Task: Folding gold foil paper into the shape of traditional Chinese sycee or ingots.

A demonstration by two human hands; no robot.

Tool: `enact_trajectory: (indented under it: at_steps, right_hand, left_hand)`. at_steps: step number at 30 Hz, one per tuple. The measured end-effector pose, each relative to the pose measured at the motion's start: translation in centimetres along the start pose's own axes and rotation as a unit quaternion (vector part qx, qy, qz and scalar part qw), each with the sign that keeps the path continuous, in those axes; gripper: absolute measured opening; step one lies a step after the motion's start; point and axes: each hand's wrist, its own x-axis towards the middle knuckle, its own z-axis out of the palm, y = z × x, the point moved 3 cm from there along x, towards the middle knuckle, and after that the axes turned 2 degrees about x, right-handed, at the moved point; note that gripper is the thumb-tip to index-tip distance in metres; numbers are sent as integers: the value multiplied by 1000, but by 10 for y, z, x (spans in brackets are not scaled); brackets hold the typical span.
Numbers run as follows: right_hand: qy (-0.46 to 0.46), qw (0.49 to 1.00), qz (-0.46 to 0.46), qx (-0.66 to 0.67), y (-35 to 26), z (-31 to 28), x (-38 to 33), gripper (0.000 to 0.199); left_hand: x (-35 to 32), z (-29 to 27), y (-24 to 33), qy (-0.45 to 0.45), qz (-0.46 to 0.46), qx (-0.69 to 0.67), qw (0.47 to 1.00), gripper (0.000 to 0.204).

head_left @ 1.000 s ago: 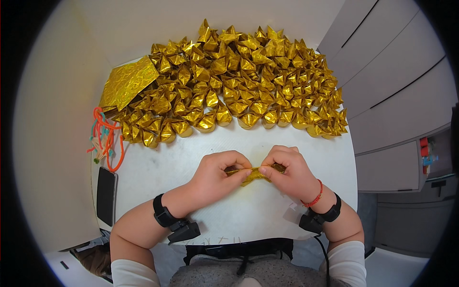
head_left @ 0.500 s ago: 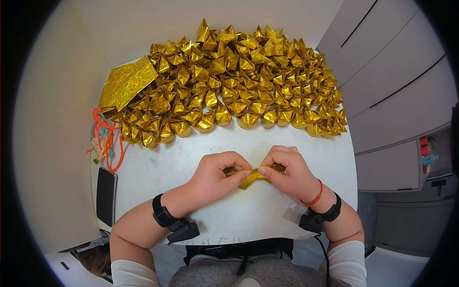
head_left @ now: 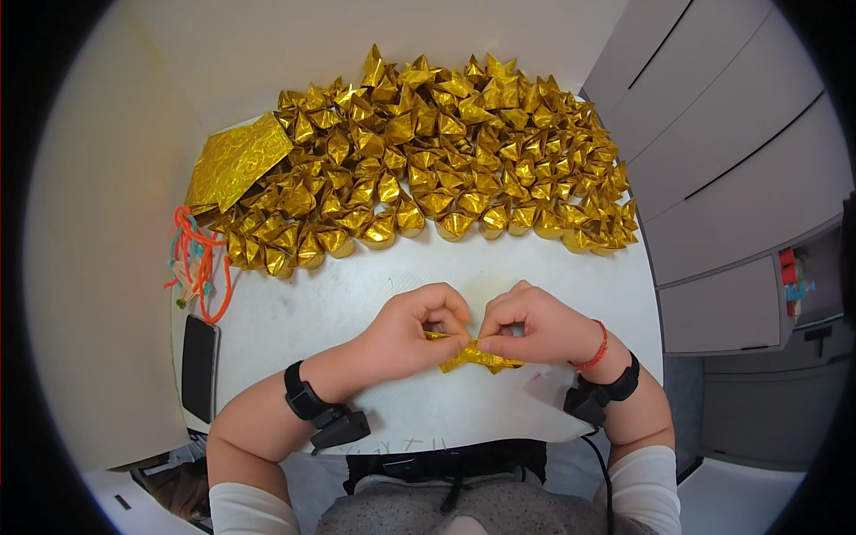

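A partly folded piece of gold foil paper (head_left: 480, 358) is held between both hands near the front of the white table (head_left: 357, 267). My left hand (head_left: 421, 323) pinches its upper left part between thumb and fingers. Just beside it, my right hand (head_left: 524, 323) has thumb and forefinger closed on the paper's upper edge. The foil hangs below the fingertips, creased, with pointed corners. Beyond the hands stand many folded gold paper ingots (head_left: 455, 223) in packed rows.
A stack of flat gold foil sheets (head_left: 236, 160) lies at the far left beside the ingots. Orange and teal cords (head_left: 203, 267) and a dark phone (head_left: 199, 367) rest along the left edge. Grey drawers (head_left: 722, 308) stand to the right, one with coloured things inside.
Both hands have come slightly nearer to me with the foil paper. Its shape has turned and more of it shows below the fingers.
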Motion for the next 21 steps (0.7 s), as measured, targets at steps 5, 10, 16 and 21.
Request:
enact_trajectory:
  at_steps: [5,10,16,21]
  right_hand:
    - [58,998,-32,-14,0,1,-2,11]
    - [179,982,-24,49,-5,15,0,11]
    - [136,983,49,110,-2,16,0,13]
    - [3,987,66,145,4,11,-1,19]
  left_hand:
    - [1,-1,4,29,17,25,999,27]
    - [-2,2,5,117,38,-199,972,22]
    - [-3,4,-3,121,-32,-254,959,18]
    - [-4,7,-6,101,-62,-220,968,15]
